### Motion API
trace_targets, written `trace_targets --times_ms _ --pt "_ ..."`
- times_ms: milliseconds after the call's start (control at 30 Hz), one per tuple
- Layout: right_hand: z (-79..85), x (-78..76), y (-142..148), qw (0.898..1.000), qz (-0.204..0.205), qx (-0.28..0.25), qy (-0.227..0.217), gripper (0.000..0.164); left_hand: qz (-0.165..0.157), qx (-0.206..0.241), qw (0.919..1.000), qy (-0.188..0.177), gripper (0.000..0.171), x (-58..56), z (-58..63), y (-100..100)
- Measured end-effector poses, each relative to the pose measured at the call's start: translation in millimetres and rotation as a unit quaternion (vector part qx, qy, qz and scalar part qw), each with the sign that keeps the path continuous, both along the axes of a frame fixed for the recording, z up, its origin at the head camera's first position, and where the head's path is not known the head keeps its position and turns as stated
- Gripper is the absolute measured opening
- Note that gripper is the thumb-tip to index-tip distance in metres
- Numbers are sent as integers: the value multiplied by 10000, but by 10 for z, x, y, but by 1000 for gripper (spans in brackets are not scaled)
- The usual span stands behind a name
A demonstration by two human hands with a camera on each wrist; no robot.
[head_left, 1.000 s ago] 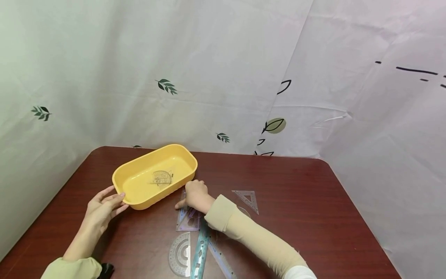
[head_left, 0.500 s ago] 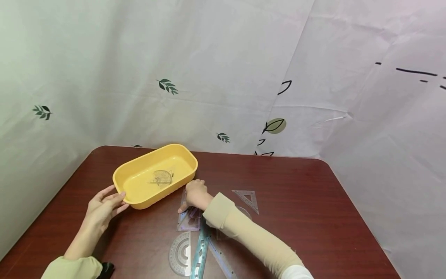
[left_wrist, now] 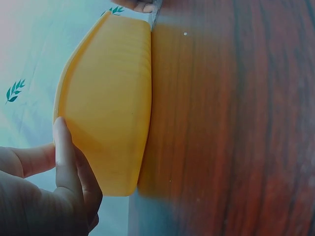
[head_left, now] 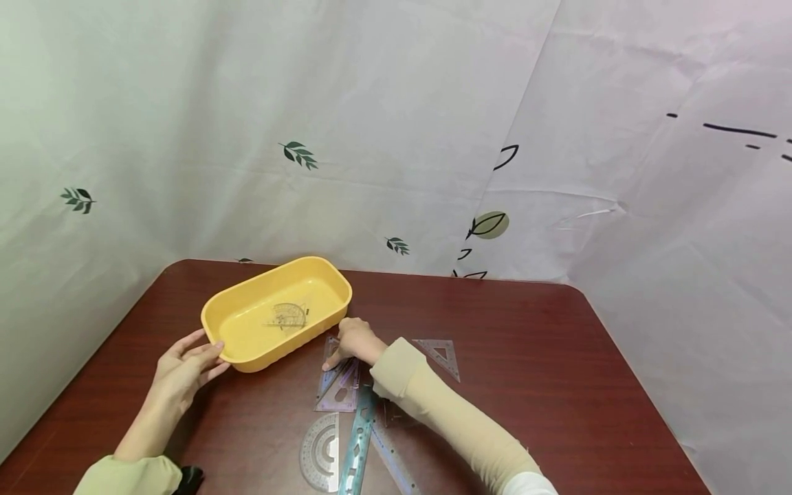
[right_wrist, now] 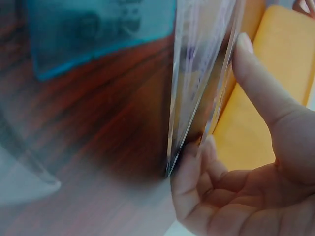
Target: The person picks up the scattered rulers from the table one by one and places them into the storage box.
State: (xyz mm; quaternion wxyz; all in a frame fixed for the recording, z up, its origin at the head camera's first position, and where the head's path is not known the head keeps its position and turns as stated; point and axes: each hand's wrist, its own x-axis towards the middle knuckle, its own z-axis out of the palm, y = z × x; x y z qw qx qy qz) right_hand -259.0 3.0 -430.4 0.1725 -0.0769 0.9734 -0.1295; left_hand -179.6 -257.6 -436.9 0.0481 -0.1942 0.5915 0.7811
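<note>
Yellow tray (head_left: pixel 244 335) resting in left hand's (head_left: pixel 182 371) grip, right hand (head_left: pixel 357 340) pinching clear pieces (head_left: pixel 340 399)

The left hand is pinching the tray's near left corner, its thumb lapping over the rim and its fingers closing in against the outer wall. The tray is standing on the table (head_left: pixel 526 385), holding a small protractor (head_left: pixel 289 316) on its floor.

The right hand is holding the clear pieces just beside the tray's near right side, its thumb stretching straight against one face and its other fingers curling at the lower edge, leaving only a narrow gap. How many layers they are gripping is hard to tell, as the wrist view is blurring the edges.

Nearer the person, a half-round protractor (head_left: pixel 309 462) is lying flat, a blue ruler (head_left: pixel 353 462) is slanting beside it, and a purple ruler (head_left: pixel 392 454) is angling away to the right. A triangle (head_left: pixel 452 363) is lying beyond the right sleeve (head_left: pixel 439 412).
</note>
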Motion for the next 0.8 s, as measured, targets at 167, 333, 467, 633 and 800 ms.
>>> trace_targets --times_ms 167,333,467,633,800 --pt "15 -87 104 9970 -203 -733 -117 41 2 34 10000 8 41 3 -1 -7" --pt "3 -166 201 9916 -228 -1203 -422 30 -12 31 10000 9 41 2 -3 -9" --pt "-14 -223 285 9718 -337 -2055 -1106 23 -36 16 10000 0 41 -1 -4 -8" --pt "-4 -301 401 9294 -425 -3029 -2067 19 -37 -15 10000 -29 42 -6 -3 -3" --pt "91 -354 514 9056 -423 -3431 -2459 19 -34 -11 10000 -22 42 -4 -3 -5"
